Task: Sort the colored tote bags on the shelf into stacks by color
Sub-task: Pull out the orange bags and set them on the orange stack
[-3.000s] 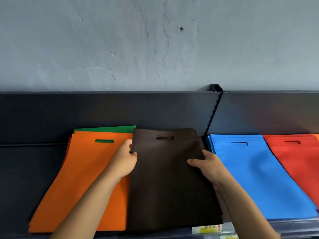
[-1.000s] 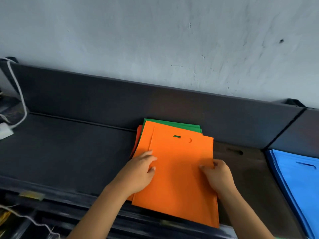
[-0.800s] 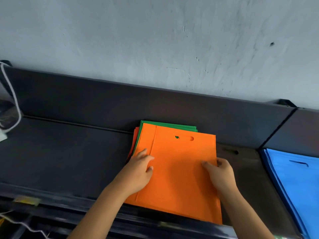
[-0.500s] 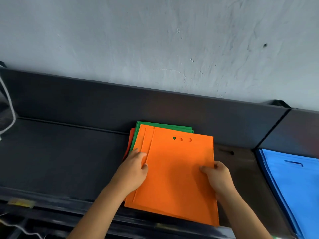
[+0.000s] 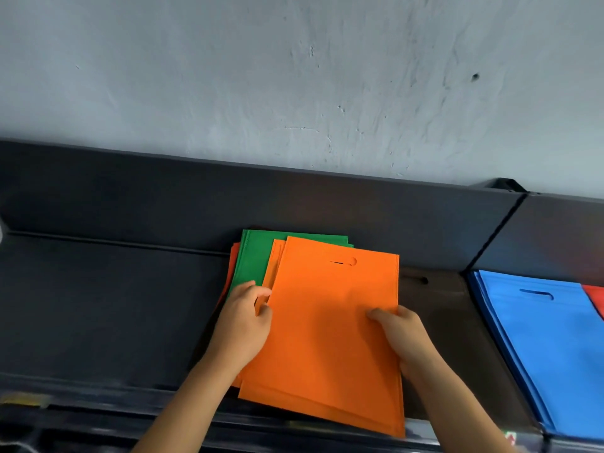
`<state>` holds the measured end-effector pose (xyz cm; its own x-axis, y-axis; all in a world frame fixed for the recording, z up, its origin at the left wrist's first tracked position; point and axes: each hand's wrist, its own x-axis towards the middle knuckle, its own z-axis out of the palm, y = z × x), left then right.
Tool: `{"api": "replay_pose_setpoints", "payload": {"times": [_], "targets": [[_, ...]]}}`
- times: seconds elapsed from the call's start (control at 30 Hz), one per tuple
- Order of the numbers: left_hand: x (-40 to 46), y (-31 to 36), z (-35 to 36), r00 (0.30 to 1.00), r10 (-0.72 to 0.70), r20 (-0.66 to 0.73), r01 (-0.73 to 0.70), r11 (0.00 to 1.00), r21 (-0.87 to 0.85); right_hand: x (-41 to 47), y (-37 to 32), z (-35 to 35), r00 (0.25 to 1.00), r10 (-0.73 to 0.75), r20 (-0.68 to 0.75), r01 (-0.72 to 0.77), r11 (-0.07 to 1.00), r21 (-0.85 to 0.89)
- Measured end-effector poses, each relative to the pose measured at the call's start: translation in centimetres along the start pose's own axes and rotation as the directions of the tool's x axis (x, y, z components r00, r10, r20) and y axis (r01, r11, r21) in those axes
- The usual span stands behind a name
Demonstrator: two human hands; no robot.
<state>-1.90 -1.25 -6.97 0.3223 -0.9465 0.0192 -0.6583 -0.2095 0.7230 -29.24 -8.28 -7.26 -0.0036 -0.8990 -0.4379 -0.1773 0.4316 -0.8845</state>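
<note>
Dark shelf (image 5: pixel 108 308): both hands, left (image 5: pixel 243 325) and right (image 5: pixel 400 335), pinched orange bags (image 5: pixel 330 328); the green bag (image 5: pixel 253 259) beneath risked dragging along.

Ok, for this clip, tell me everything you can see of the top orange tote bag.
The top orange tote bag is a flat rectangle of matte, fabric-like material with a slot handle cut near its far edge. It lies face up on the mixed pile, skewed to the right of another orange bag and the green bag beneath, its near edge reaching the shelf's front lip and its right edge overlapping the brown bags. The right hand grips its right edge, thumb on top; the left hand holds the pile at its left edge.
</note>
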Motion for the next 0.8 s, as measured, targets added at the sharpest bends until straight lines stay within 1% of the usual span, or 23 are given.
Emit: {"api": "replay_pose_setpoints", "payload": {"times": [0.03,0.1,0.23,0.33,0.43,0.57,0.63,0.7,0.8], "targets": [[0.0,0.1,0.1,1.0,-0.012,-0.008,0.011,0.998,-0.055,-0.1,0.0,0.1,1.0,-0.006,0.008,0.006,1.0,0.004],[0.4,0.2,0.1,0.997,-0.071,0.019,0.073,0.988,-0.139,-0.6,0.0,0.1,0.999,-0.02,0.03,0.02,1.0,0.006],[1.5,0.7,-0.5,0.973,-0.192,0.127,0.224,0.921,-0.32,-1.1,0.5,0.0,0.999,-0.038,0.038,0.039,0.999,-0.017],[2.2,0.9,-0.4,0.95,-0.237,0.203,0.299,0.88,-0.37,-1.6,1.0,-0.1,0.999,-0.038,0.029,0.039,0.999,-0.013],[2.8,1.4,-0.1,0.934,-0.274,0.228,0.342,0.868,-0.358,-2.4,1.1,-0.8,0.997,-0.065,0.036,0.066,0.997,-0.032],[2.1,4.2,0.6,0.904,-0.209,0.372,0.321,0.908,-0.27,-3.6,0.8,-3.0,0.994,-0.101,0.041,0.101,0.995,-0.004],[1.7,5.3,1.7,0.922,-0.139,0.362,0.24,0.937,-0.252,-4.0,0.6,-4.6,0.993,-0.117,0.023,0.117,0.993,0.006],[1.2,7.1,3.0,0.941,-0.083,0.329,0.186,0.938,-0.293,-4.5,0.7,-6.8,0.993,-0.117,-0.004,0.117,0.993,0.028],[0.1,10.6,5.2,0.935,-0.06,0.349,0.182,0.927,-0.328,-5.1,1.6,-10.5,0.994,-0.095,-0.056,0.099,0.992,0.073]]}}
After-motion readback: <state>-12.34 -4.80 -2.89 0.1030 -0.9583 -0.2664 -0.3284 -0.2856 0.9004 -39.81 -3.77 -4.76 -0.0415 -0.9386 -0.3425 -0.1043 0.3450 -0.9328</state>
